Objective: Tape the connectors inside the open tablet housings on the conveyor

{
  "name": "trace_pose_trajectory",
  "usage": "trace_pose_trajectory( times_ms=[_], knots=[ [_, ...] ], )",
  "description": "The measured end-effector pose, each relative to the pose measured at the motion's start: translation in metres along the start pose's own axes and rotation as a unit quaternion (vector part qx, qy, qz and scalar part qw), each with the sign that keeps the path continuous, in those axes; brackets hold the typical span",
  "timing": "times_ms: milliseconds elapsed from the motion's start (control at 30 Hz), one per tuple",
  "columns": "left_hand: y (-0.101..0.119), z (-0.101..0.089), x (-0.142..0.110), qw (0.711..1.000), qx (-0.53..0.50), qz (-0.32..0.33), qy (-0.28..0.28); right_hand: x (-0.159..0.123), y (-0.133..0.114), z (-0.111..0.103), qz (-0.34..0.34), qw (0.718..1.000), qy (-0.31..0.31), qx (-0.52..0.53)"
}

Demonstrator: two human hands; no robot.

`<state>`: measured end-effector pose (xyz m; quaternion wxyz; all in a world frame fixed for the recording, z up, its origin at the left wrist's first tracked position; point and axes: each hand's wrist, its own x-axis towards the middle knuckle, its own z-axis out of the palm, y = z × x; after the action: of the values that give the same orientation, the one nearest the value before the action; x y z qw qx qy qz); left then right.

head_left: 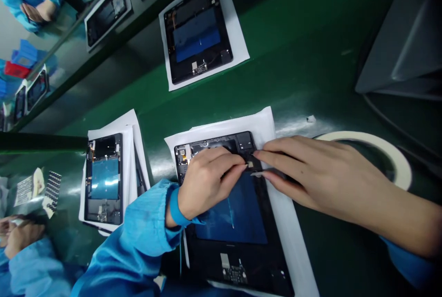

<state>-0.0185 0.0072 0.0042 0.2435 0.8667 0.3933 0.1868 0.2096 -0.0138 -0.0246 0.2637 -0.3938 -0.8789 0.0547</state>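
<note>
An opened tablet (238, 251) with a blue battery area lies before me on white paper. My left hand (207, 179) reaches over it, thumb and forefinger pinched close to its upper right part. Whatever sits in that pinch is too small to make out. My right hand (311, 172) comes in from the right, its fingertips at the tablet's right edge. Between its thumb and fingers is a thin dark piece with a pale flat tip (257, 174), mostly hidden by the fingers. A blue band (176, 207) circles my left wrist.
Another opened tablet (196, 34) lies on paper farther back, and one more (103, 172) on stacked sheets at left. A roll of cream tape (402, 168) rests partly behind my right hand. A grey box-like object (400, 43) stands at right. Co-workers' hands (24, 237) show at left.
</note>
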Motion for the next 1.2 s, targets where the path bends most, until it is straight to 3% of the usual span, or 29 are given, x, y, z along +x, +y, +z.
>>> trace_pose_trajectory(
  times_ms=[267,1200],
  knots=[
    [-0.004,0.004,-0.002,0.998,0.065,0.008,-0.001,0.0,0.0,0.0,0.0,1.0,0.001,-0.001],
    [-0.003,0.006,-0.002,0.996,0.088,0.026,0.013,0.004,-0.009,0.004,-0.018,0.999,-0.019,-0.029]
  ],
)
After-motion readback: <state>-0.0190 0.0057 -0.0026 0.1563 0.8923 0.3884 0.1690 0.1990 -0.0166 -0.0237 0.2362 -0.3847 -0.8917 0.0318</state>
